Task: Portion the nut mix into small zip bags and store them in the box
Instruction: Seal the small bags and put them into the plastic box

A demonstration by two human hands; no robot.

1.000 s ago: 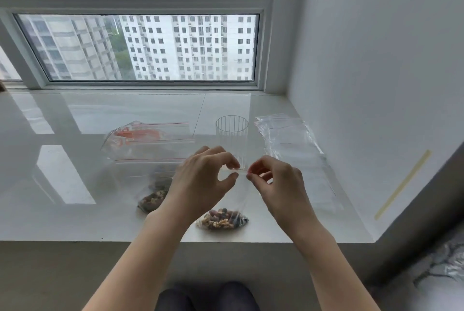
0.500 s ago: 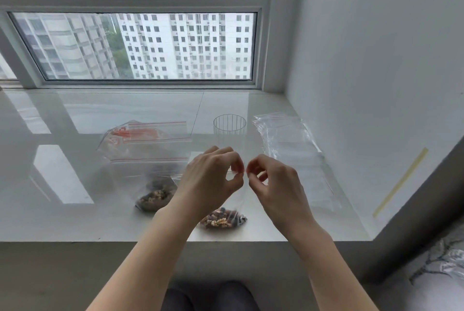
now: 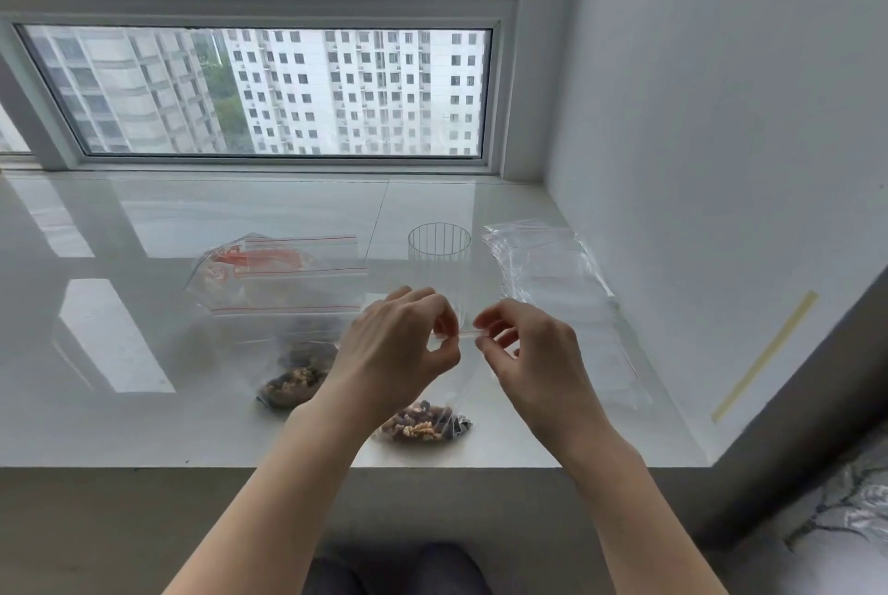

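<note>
1. A glossy white desk (image 3: 144, 426) runs under a window (image 3: 269, 89), with a plain wall on the right.
2. The left hand (image 3: 399, 349) and right hand (image 3: 528, 354) each pinch an end of the top strip of a small bag (image 3: 425, 424), thumb against curled fingers; its nut-filled bottom rests at the near edge.
3. By the look of it, this bag is being sealed.
4. A second filled bag (image 3: 293, 385) lies just left of it, so two portions appear done.
5. Farther left lies a big bag (image 3: 278, 277) with red zip lines; how much mix remains I cannot tell.
6. A clear cup (image 3: 439, 253) stands beyond the hands, with spare bags (image 3: 543, 267) to its right.
7. No box is in view, so storing remains.
</note>
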